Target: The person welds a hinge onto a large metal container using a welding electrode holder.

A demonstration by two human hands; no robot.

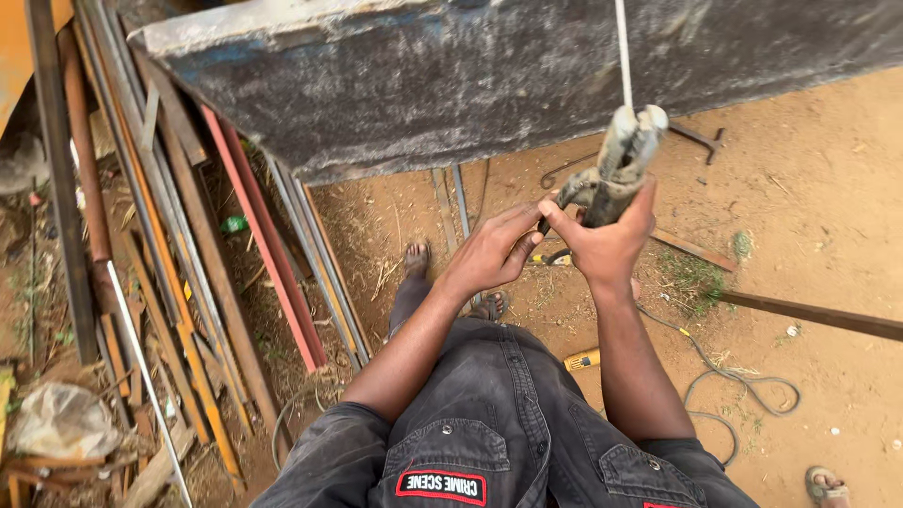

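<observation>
Welding electrode holder [621,165] gripped upright in right hand [607,240], fist closed round its handle, thin rod [622,52] rising from its jaws; held above sandy ground [828,235], just below dark metal slab [527,75]. Left hand [494,249] alongside, fingertips pinching the holder's lever; steel bars [169,235] stacked far left.

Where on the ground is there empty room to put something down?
Bare dirt lies right of the right hand, between the dark metal slab and the long bar. The left side is crowded with stacked metal bars.
</observation>
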